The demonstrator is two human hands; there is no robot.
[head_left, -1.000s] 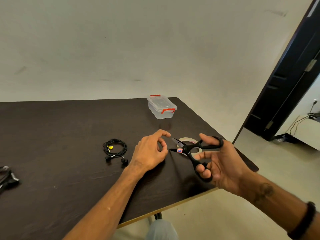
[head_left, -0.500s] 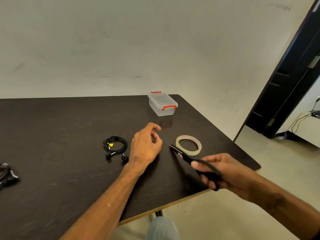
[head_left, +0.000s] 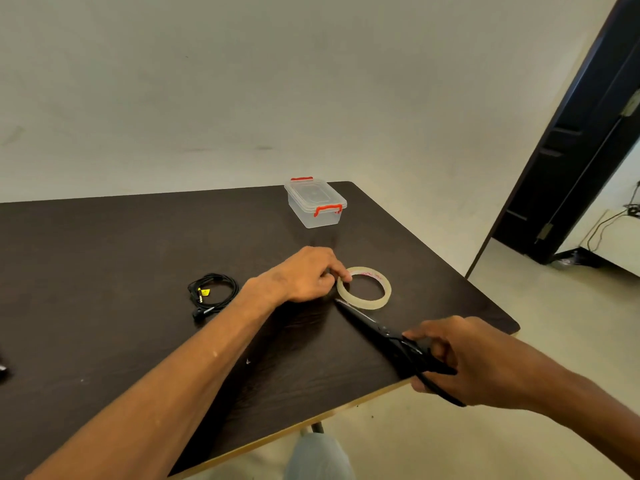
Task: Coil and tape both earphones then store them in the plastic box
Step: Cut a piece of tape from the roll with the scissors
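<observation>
Coiled black earphones (head_left: 212,295) lie on the table; left hand (head_left: 304,275) pinches the tape ring (head_left: 364,287), right hand (head_left: 474,362) grips scissors (head_left: 377,329).

On the table (head_left: 104,254), the tape (head_left: 364,288) is placed right of the earphones (head_left: 212,295), before the box (head_left: 316,202) (at the far edge); the scissors (head_left: 374,323) are found nearest.

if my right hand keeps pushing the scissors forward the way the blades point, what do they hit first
Probably the tape roll: the scissors in your right hand already have their tip at its near rim. Your left hand sits just beside that line.
</observation>
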